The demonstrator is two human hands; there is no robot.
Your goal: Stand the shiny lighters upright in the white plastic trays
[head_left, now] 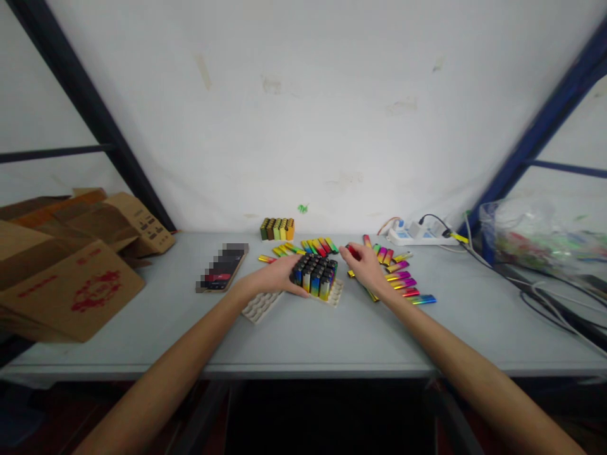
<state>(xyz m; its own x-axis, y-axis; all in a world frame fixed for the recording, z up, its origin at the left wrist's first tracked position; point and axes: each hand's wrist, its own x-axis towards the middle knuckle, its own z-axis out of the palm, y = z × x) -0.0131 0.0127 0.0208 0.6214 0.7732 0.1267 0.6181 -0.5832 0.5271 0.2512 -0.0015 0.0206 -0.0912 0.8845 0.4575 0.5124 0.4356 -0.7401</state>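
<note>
A block of upright lighters (315, 275) with black tops and shiny blue, silver and yellow bodies stands on a pale tray with round hollows (336, 294). My left hand (279, 275) is wrapped round the block's left side, thumb at the front and fingers behind. Just right of the block, the fingertips of my right hand (367, 266) pinch a dark red lighter, mostly covered by the fingers. Under my left wrist lies a second hollowed tray (260, 306). Loose metallic lighters (401, 283) are spread flat around my right hand, with another row of lighters (318, 246) behind the block.
Against the wall stands a bundle of yellow and green lighters (277, 229). A phone (225, 268) lies to the left, beside cardboard boxes (71, 278). At the right are a white power strip (417, 235) with cables and a clear plastic bag (545, 237). The grey table's (332, 344) front edge runs below.
</note>
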